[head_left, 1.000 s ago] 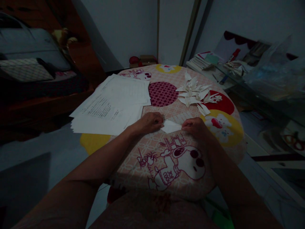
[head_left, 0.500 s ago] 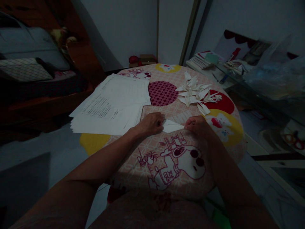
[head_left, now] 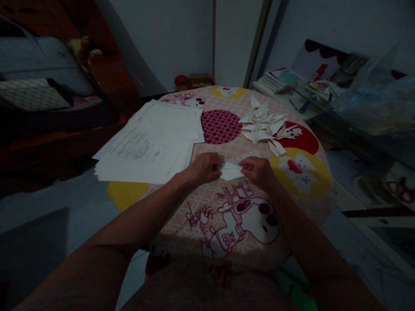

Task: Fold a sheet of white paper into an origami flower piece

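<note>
A small piece of folded white paper [head_left: 231,171] lies low over the tablecloth between my two hands. My left hand [head_left: 207,167] is closed on its left end, fingers curled in. With thumb and fingers pinched, my right hand [head_left: 256,170] grips the right end. Just beyond my right hand rests a cluster of folded paper shapes [head_left: 259,125] with pointed ends. To the left of my left hand a stack of printed paper sheets [head_left: 139,147] is spread, its corners uneven.
The round table wears a patterned cloth [head_left: 223,220] with cartoon figures. At the right stands a glass-topped cabinet [head_left: 327,114] bearing papers and a clear plastic bag [head_left: 376,99]. A wooden seat [head_left: 106,77] with bags on it is at the left.
My right hand has moved left, nearer my left hand. The right end of the folded paper, a long point before, now looks shorter. My left hand has hardly moved.
</note>
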Motion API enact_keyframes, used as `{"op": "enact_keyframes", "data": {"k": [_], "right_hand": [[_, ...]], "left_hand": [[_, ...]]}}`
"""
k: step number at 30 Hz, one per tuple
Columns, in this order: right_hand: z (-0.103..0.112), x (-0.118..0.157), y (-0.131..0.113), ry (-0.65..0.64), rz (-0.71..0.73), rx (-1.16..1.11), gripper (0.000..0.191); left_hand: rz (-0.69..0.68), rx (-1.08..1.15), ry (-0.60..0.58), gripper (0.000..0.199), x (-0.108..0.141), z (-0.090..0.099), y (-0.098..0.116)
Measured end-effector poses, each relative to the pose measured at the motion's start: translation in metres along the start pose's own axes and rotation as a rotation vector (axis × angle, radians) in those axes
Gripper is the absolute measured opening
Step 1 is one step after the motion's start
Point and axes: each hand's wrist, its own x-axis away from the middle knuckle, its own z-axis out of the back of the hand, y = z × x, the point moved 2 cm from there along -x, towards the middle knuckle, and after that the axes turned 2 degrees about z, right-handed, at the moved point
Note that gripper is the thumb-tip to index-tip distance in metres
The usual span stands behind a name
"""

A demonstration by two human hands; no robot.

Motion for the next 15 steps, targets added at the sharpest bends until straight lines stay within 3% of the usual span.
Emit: {"op": "enact_keyframes", "data": {"k": [8,15], "right_hand": [[-0.013,0.005,0.005,-0.135,0.05,0.214,0.019],[-0.023,0.006,-0.001,-0.125,0.344,0.382,0.028]], "left_hand": [[0.126,0.043,-0.063,0.01,0.001,0.012,-0.011],[0.163,0.019,-0.108,0.007,0.002,0.018,-0.022]]}}
